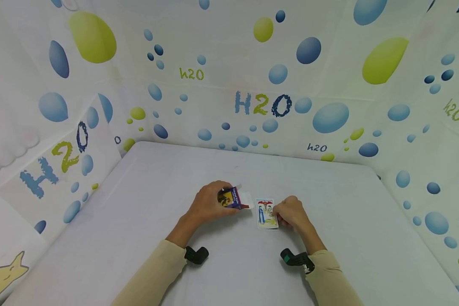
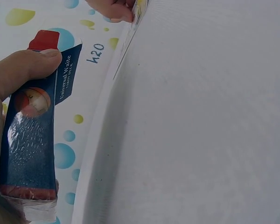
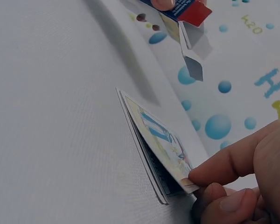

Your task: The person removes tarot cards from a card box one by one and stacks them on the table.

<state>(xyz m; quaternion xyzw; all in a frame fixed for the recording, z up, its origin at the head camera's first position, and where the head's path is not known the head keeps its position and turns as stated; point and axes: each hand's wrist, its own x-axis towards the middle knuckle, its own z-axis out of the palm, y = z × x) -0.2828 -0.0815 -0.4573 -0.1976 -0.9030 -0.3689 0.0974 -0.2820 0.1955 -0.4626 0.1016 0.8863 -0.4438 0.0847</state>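
Note:
My left hand [image 1: 209, 200] grips a blue tarot deck box [image 1: 235, 197] above the table, left of the cards. The box's end flap stands out toward the right, and "Universal Waite Tarot Deck" reads on the side flap in the left wrist view, beside the thumb. A few tarot cards [image 1: 265, 216] lie face up in a small stack on the table. My right hand [image 1: 293, 212] pinches the top tarot card [image 3: 165, 140] at its right edge, the index finger on its face. That edge is raised, leaving a dark gap over the cards below.
A white cloth covers the table [image 1: 157, 178]. Behind and beside it hangs a white curtain [image 1: 222, 119] with blue and green drops and "H2O" lettering. A black wrist camera [image 1: 196, 255] sits on the left wrist, another camera [image 1: 296, 258] on the right.

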